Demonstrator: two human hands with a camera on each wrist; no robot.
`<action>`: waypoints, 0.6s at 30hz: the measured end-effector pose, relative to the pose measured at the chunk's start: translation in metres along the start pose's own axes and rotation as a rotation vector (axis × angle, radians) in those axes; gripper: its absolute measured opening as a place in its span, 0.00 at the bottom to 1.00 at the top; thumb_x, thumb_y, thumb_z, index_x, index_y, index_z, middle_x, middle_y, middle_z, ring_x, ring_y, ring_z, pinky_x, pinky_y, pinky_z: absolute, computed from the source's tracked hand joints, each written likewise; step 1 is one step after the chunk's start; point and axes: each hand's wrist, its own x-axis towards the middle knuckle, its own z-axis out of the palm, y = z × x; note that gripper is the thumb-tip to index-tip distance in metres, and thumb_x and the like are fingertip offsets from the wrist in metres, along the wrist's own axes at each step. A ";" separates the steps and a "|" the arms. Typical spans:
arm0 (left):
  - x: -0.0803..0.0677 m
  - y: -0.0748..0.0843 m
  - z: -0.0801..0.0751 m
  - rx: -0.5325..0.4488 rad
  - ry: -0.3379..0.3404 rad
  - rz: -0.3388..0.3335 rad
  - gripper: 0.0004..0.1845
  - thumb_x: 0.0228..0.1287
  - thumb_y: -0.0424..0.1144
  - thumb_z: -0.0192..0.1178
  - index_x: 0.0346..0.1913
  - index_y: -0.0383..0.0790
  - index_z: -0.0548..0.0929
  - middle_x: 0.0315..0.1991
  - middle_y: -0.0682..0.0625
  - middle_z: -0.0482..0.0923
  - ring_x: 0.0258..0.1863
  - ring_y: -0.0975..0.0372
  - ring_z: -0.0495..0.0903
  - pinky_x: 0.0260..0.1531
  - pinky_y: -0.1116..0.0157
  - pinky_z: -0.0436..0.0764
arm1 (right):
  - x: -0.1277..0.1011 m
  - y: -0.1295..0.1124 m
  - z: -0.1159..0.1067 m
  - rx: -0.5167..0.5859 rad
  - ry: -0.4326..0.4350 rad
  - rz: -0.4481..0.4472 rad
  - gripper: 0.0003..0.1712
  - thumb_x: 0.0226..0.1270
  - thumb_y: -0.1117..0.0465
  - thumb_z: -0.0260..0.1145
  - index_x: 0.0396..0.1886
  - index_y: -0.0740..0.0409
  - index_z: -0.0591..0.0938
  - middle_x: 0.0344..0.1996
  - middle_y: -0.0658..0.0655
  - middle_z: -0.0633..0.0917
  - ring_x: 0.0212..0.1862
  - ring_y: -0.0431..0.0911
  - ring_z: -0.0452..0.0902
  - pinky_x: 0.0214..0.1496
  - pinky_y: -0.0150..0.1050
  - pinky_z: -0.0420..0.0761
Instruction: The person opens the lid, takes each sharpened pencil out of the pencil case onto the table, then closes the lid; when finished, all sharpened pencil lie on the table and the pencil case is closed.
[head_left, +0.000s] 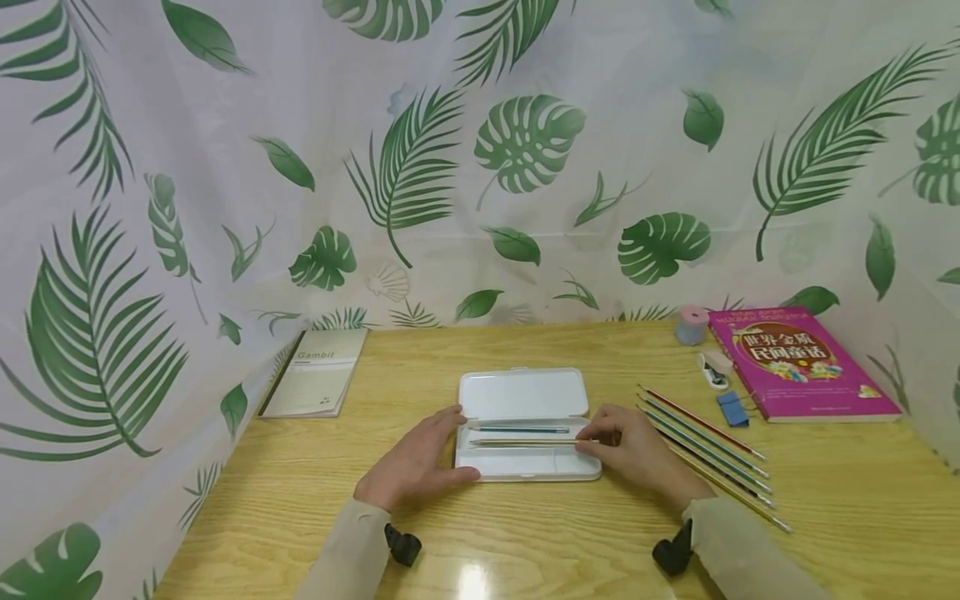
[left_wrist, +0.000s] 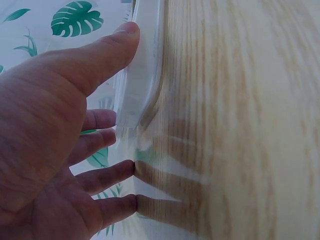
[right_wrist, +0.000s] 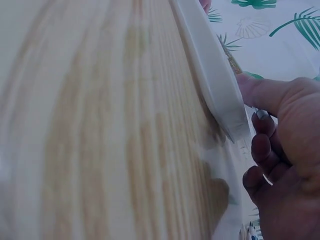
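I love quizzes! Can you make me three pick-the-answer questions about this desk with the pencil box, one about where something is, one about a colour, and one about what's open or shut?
1. Where does the pink book lie?
A. at the table's far right
B. inside the case
C. under the notebook

2. What colour is the pencil case?
A. black
B. white
C. red

3. How is the pencil case?
A. shut
B. upside down
C. open, lid laid back

Answers:
1 A, it sits right of the loose pencils, by the curtain.
2 B, tray and lid are both white.
3 C, the lid lies flat behind the tray, pencils show inside, while the left hand steadies its edge and the right hand pinches a pencil in it.
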 end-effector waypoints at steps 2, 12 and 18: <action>0.000 0.000 -0.001 -0.002 -0.002 0.001 0.45 0.61 0.64 0.64 0.74 0.43 0.64 0.77 0.47 0.56 0.74 0.53 0.58 0.72 0.53 0.62 | -0.001 0.000 -0.001 0.002 0.013 0.002 0.04 0.63 0.56 0.73 0.34 0.50 0.91 0.29 0.44 0.80 0.29 0.41 0.69 0.28 0.32 0.72; 0.002 -0.002 0.000 -0.001 0.000 0.008 0.45 0.61 0.65 0.64 0.74 0.43 0.64 0.77 0.46 0.55 0.74 0.52 0.58 0.72 0.52 0.62 | -0.009 -0.002 -0.005 -0.041 0.084 -0.030 0.04 0.61 0.60 0.75 0.31 0.44 0.89 0.28 0.43 0.80 0.28 0.41 0.69 0.28 0.33 0.71; 0.001 0.001 0.000 -0.007 -0.005 0.003 0.46 0.61 0.65 0.64 0.74 0.42 0.65 0.77 0.46 0.55 0.74 0.51 0.58 0.72 0.52 0.62 | -0.023 -0.003 -0.015 -0.051 0.117 -0.022 0.01 0.63 0.58 0.74 0.33 0.46 0.90 0.31 0.43 0.81 0.30 0.41 0.71 0.30 0.34 0.73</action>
